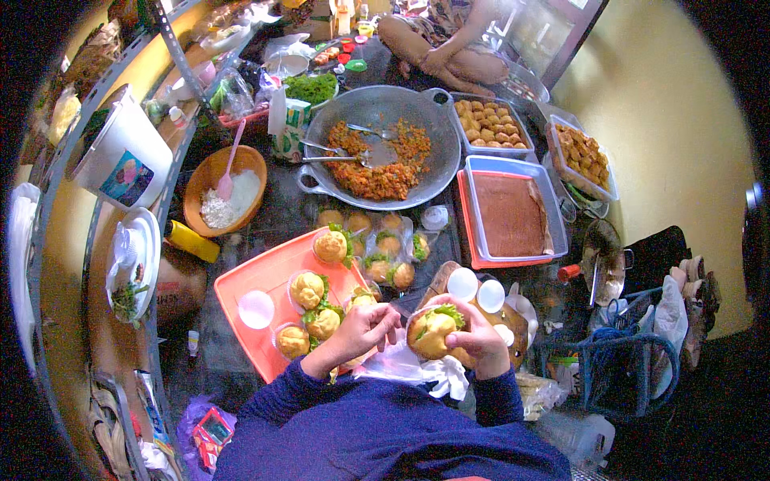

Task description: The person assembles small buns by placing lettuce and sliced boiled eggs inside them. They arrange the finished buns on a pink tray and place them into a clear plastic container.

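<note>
A round filled bun [434, 332] with green lettuce at its edge sits in my right hand [481, 341], fingers and thumb closed round its right side. Just left of it hovers my left hand [365, 333], fingers curled in and tips close together; whether they pinch anything is hidden. Under and between the hands lies crumpled thin plastic [393, 361]. Several more lettuce-filled buns [308, 290], some in paper cups, rest on an orange tray [249, 317] by my left hand. A white paper cup [256, 309] lies on the tray too.
Beyond the tray are clear-packed buns [387, 244] and a large metal wok [433, 172] with orange filling. Right stand a brown-filled container [505, 215] and a tub of buns [488, 127]. A flour bowl [196, 192] and metal shelf [164, 192] are left. Another person [449, 56] sits at the far side.
</note>
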A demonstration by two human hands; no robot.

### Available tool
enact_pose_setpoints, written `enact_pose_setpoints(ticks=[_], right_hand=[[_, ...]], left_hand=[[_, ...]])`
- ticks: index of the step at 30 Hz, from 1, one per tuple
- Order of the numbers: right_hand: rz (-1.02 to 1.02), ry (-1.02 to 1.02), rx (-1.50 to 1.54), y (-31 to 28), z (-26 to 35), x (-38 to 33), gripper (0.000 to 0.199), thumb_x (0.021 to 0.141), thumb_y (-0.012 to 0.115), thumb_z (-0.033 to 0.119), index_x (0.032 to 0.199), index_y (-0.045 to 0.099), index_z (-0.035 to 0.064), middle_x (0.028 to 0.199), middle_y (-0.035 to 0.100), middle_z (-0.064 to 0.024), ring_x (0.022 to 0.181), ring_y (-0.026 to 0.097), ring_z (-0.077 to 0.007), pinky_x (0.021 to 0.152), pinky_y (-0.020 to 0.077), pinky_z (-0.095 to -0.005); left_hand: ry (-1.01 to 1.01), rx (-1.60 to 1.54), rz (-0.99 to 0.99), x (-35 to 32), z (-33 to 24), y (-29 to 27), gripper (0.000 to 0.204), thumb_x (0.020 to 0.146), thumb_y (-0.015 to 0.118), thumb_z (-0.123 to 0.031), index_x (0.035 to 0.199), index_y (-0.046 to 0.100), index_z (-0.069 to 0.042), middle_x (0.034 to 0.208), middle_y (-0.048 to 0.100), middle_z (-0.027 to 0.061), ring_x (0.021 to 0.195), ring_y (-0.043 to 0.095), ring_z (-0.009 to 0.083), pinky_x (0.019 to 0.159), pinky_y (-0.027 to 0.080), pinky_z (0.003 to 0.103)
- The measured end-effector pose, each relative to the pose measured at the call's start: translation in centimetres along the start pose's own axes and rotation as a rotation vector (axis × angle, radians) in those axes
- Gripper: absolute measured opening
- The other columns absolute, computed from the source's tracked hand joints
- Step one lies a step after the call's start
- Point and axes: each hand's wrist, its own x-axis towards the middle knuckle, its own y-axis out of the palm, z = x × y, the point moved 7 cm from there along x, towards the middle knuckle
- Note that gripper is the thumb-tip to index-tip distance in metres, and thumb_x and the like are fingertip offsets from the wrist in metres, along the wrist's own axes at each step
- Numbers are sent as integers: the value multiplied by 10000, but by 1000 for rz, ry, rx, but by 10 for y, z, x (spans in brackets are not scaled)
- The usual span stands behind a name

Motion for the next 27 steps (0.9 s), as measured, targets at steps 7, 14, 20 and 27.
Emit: enact_pose_setpoints(ticks=[7, 14, 20, 27], right_hand=[[20, 8, 60, 3, -9, 10, 628, 702, 790, 183, 1221, 473, 29, 1144, 591, -83, 1068, 578, -178, 943, 457, -312], [29, 26, -51, 4, -15, 14, 654, 709, 792, 234, 1243, 467, 39, 1155, 588, -65, 1074, 565, -160, 947, 443, -308], [104, 19, -163, 9, -20, 19, 646, 721, 782, 255, 1252, 475, 51, 1155, 585, -46, 1075, 554, -144, 951, 427, -299], [49, 21, -83, 4, -29, 23, 632, 735, 765, 262, 1250, 481, 29, 1142, 592, -53, 1057, 562, -140, 936, 434, -284]], left_hand=[[6, -184, 23, -2, 9, -6, 195, 951, 547, -179, 935, 604, 7, 737, 619, 23, 673, 614, 82, 527, 520, 242], [144, 141, -69, -3, 21, -12, 252, 930, 586, -238, 790, 588, -29, 586, 539, -27, 527, 482, 37, 455, 363, 221], [102, 108, -122, -1, 38, -14, 292, 937, 566, -271, 766, 570, -35, 578, 516, -33, 497, 450, 40, 452, 349, 226], [-258, -248, 37, -14, 44, -10, 266, 963, 516, -332, 910, 557, -74, 639, 532, -49, 504, 501, 43, 448, 379, 191]])
